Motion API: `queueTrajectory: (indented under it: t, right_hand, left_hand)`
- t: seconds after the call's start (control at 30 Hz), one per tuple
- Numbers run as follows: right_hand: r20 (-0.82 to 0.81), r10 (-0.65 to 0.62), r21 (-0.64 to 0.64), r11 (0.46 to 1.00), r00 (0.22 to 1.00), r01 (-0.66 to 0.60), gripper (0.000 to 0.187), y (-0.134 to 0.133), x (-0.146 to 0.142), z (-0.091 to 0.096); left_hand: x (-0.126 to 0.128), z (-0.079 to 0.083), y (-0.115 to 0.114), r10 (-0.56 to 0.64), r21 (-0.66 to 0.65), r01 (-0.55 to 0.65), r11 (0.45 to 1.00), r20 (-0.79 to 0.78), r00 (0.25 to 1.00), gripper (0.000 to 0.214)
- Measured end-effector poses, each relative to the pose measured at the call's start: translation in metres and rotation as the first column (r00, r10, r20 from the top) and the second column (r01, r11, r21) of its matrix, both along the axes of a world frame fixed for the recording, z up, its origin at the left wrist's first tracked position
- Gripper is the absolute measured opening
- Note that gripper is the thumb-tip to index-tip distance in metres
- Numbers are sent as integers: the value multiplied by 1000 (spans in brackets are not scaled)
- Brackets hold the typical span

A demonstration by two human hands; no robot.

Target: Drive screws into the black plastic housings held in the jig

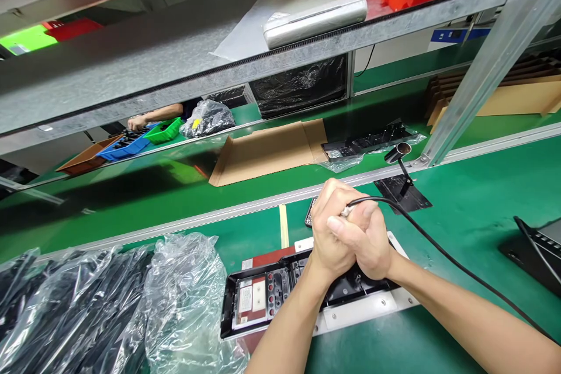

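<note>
Clasped together above a long black plastic housing (pixel 228 310), my left hand (pixel 326 228) and my right hand (pixel 374 245) are both closed. Between them is what looks like an upright electric screwdriver (pixel 347 210); only its top end shows, and the fingers hide the body and tip. A black cable (pixel 432 239) leaves that top end and runs down to the right. The housing lies in a white metal fixture (pixel 359 312) and carries a labelled plate (pixel 252 299) at its left end. My hands and forearms cover its middle.
A small tray of screws (pixel 309 213) sits behind my hands. Plastic-wrapped black parts (pixel 87 304) lie left. A black stand with a metal cup (pixel 398 152) is behind right; a dark device (pixel 539 251) lies right. Cardboard (pixel 272 152) and a co-worker's hand (pixel 139 121) are beyond.
</note>
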State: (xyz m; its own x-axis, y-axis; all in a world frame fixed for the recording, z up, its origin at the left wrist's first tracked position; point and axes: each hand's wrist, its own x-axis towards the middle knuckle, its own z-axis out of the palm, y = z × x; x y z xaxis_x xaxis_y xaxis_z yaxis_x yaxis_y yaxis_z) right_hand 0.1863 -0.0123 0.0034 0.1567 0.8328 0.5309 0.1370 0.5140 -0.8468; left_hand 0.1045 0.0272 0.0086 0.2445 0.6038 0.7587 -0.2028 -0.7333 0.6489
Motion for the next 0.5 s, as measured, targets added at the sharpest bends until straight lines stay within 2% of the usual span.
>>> queueTrajectory:
  t: [0.5]
  right_hand:
    - [-3, 10, -8, 1000, 1000, -10, 36, 0, 0, 0]
  left_hand:
    - [1, -1, 0, 12, 20, -12, 1000, 1, 1000, 17]
